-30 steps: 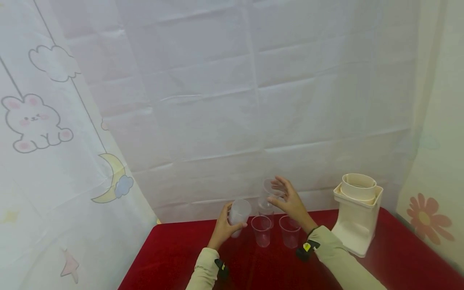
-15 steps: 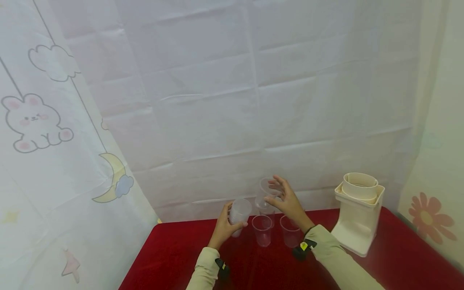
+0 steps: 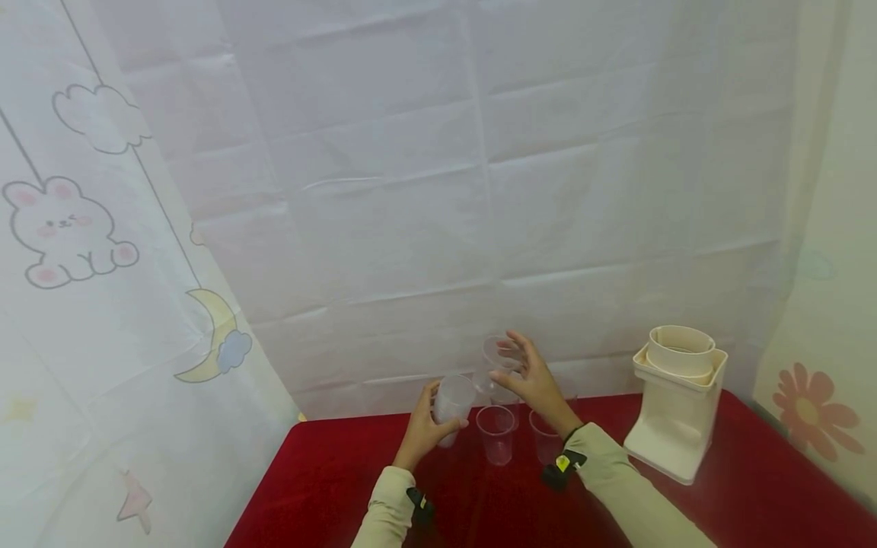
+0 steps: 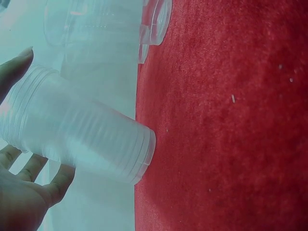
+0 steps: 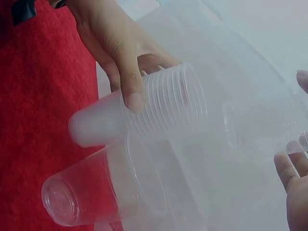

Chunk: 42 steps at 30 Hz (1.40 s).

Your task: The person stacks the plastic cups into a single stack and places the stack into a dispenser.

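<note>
My left hand (image 3: 425, 430) grips a tilted stack of clear plastic cups (image 3: 454, 403). In the left wrist view the thumb lies on one side of this stack (image 4: 86, 120) near the rims, the fingers on the other. To its right, my right hand (image 3: 537, 380) holds a clear plastic cup (image 3: 500, 352) by its upper part, raised above the table. The right wrist view has this cup (image 5: 255, 125) beside the nested rims of the stack (image 5: 159, 103), apart from them. Upright on the table are a front cup (image 3: 496, 438) and another cup (image 3: 543, 441) partly behind my right wrist.
A red cloth (image 3: 329, 479) covers the table. On its right side stands a cream plastic stand (image 3: 674, 418) with a round collar on top. A further clear cup (image 3: 512, 415) shows partly behind the front one. A pale curtain (image 3: 411, 228) hangs behind the table.
My right hand has moved a little to the left with its cup, closer to the stack. The left hand and its stack have stayed nearly still.
</note>
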### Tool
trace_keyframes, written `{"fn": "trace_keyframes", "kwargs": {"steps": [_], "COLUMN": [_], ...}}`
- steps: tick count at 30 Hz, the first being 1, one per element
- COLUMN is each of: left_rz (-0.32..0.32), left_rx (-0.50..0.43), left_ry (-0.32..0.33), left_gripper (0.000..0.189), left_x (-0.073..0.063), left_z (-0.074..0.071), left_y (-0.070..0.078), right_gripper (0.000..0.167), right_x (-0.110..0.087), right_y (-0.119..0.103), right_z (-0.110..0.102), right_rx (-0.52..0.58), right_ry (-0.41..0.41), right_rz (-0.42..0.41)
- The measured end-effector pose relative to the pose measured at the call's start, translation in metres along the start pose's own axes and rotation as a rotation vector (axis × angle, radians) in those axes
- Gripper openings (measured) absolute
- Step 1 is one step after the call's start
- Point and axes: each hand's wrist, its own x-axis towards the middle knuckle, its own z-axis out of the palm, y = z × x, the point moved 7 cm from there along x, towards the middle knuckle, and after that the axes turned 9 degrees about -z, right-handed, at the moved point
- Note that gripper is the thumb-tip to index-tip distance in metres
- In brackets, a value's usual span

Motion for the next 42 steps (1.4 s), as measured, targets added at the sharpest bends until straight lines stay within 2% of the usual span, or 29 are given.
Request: {"fn": "trace_keyframes", "kwargs": {"steps": [9,16,26,42], "left_rz": [0.007,-0.001,0.0,0.026], "left_rx": [-0.011,-0.01,-0.025,-0.008], "left_ry": [-0.011,-0.018,-0.012,-0.032], "left_gripper": [0.079,0.079,0.079,0.079], "left_x": [0.001,0.001,0.003,0.002], "left_z": [0.001,0.001,0.002,0.001], "left_y": [0.0,0.001,-0.002,0.002], "right_gripper": [0.079,0.081,0.081,0.083], "right_x": [0.003,0.004,0.003,0.006], "right_y": [-0.006,0.005,0.013,0.009], "right_z": [0.009,0.019,0.023,0.039], "right_rx": [0.04,0.077,0.079,0.106], "right_ry": [-0.002,0.004,0.006,-0.002], "right_rz": [-0.006,0.054,0.039,0.006]}}
